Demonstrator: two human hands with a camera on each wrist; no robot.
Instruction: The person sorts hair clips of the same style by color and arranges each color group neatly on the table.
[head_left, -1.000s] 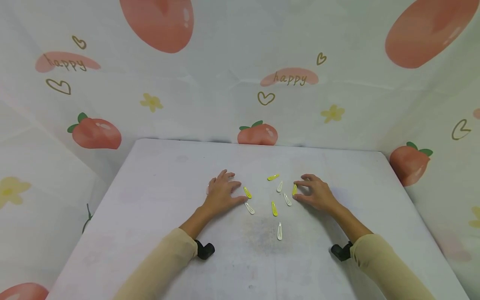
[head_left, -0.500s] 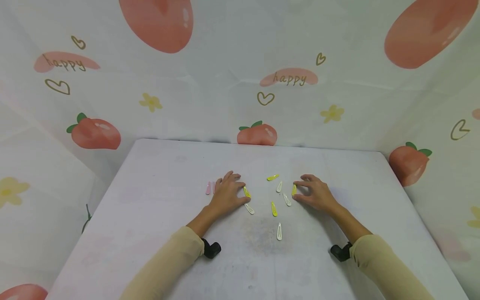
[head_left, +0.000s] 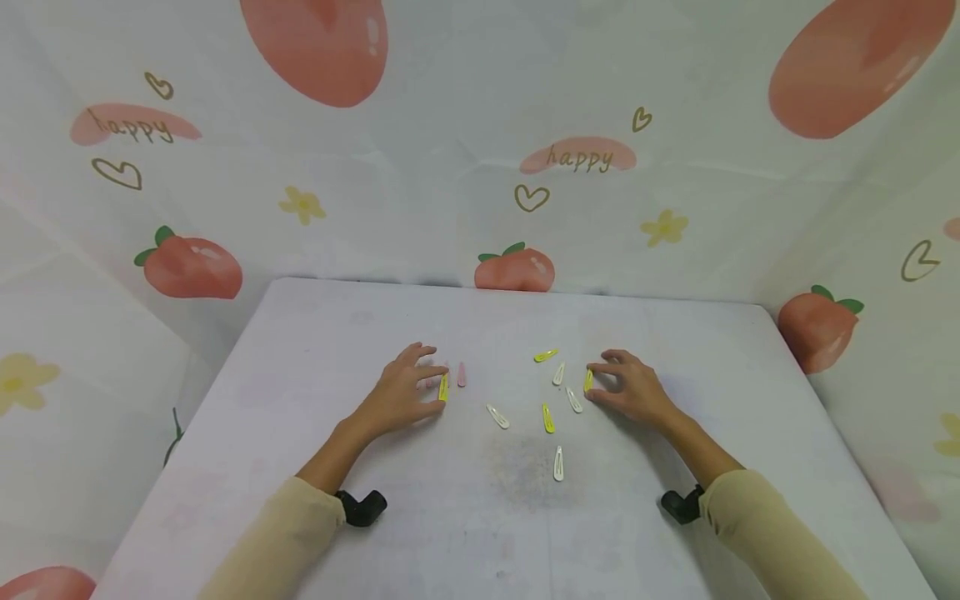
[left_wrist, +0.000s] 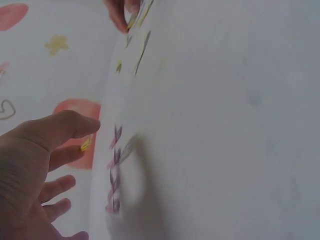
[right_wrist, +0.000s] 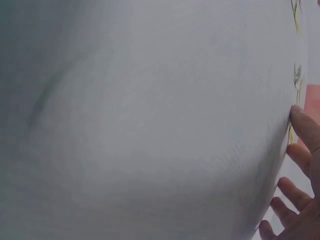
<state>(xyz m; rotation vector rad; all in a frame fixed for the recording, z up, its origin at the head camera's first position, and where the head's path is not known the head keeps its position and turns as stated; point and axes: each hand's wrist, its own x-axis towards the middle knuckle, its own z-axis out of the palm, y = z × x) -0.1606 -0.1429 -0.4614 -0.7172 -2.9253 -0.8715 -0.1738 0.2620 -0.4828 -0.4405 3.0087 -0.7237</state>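
My left hand (head_left: 397, 387) pinches a yellow snap hair clip (head_left: 443, 388) by its two ends, between thumb and index finger. In the left wrist view that clip (left_wrist: 86, 144) appears raised off the table, beside a row of several pink hair clips (left_wrist: 114, 175). One pink clip (head_left: 461, 375) shows just right of the hand; others are partly hidden behind it. My right hand (head_left: 630, 387) pinches another yellow hair clip (head_left: 588, 381) end to end at the tabletop. Between the hands lie white clips, one at the left (head_left: 498, 417), and yellow clips, one lower down (head_left: 548, 418).
A white clip (head_left: 558, 463) lies nearest to me, and a yellow clip (head_left: 546, 355) lies farthest back. The white table (head_left: 360, 325) meets a peach-printed cloth backdrop (head_left: 420, 167) at its rear edge.
My left hand took hold of the yellow clip beside the left white one and carried it left to the pink clips. The right hand has stayed in place with its clip.
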